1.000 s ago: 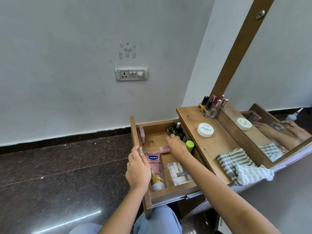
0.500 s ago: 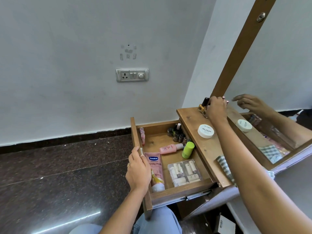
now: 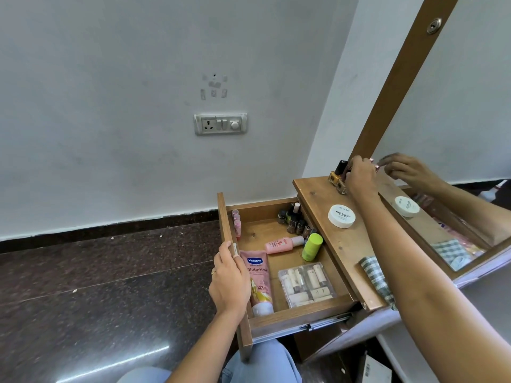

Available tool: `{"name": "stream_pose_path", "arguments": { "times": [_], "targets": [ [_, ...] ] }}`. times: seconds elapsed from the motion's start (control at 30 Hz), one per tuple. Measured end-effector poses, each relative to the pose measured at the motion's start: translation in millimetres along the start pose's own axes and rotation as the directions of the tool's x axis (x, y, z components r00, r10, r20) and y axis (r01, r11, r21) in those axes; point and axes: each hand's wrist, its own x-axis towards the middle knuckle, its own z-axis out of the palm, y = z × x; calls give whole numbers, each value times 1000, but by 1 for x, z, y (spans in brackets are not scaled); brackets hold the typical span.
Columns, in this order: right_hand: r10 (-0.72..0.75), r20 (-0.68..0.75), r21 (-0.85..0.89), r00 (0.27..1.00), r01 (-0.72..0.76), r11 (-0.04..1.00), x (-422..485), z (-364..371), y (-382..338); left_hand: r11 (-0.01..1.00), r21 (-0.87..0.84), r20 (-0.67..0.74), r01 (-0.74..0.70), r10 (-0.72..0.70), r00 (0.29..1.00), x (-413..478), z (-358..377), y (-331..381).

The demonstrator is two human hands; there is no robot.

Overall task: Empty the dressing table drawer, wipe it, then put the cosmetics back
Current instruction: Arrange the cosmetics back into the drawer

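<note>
1. drawer point(image 3: 298, 318) pulled out left of table point(image 3: 341, 246), cosmetics inside.
2. left grip point(image 3: 229, 280) clamped on drawer's front panel: thumb on inner side, fingers wrapped round outer face, ring on one finger.
3. right grip point(image 3: 359, 178) at table's far corner, up against mirror point(image 3: 456, 106). Fingers hidden behind back of hand, so cannot tell whether holding a bottle or only touching one.
4. Just left of right grip: yellow polish point(image 3: 338, 172), black cap, upright on table.
5. Far right corner of drawer: dark polishes point(image 3: 293, 220), upright, packed close together.
6. Far left, against front panel: pink balms point(image 3: 236, 221) in a row.
7. Middle of drawer: pink bottle point(image 3: 282, 244) lying on its side, cap pointing right, next to green stick point(image 3: 312, 246) at drawer's right side.
8. Near left: Vaseline tube point(image 3: 258, 277) flat, white cap toward near wall, left edge just beside left grip.
9. Near right: clear case point(image 3: 307, 283) of small white tubes, flat on drawer bottom.
10. On table: white jar point(image 3: 341, 216) labelled nail polish, mid-top; checked cloth point(image 3: 377, 280) at near end, partly hidden by right forearm.
11. socket point(image 3: 220, 124) on wall above drawer; dark stone floor point(image 3: 96, 272) to the left.
</note>
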Motion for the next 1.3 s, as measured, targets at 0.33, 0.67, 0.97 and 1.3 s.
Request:
{"name": "stream_pose_path", "arguments": {
  "times": [0.33, 0.67, 0.97, 1.3],
  "targets": [
    [23, 98, -40, 995, -19, 999, 4, -1, -5, 1000, 0, 1, 6, -6, 1000, 0, 0, 1],
    [-26, 49, -58, 998, 29, 998, -6, -7, -10, 1000, 1, 4, 10, -10, 1000, -1, -1, 1],
    [-170, 71, 140, 983, 158, 977, -28, -30, -55, 1000, -11, 1, 9, -9, 1000, 0, 0, 0],
    [-310, 499, 112, 809, 295, 949, -78, 42, -106, 1000, -23, 3, 1, -1, 1000, -2, -3, 3]
  ]
}}
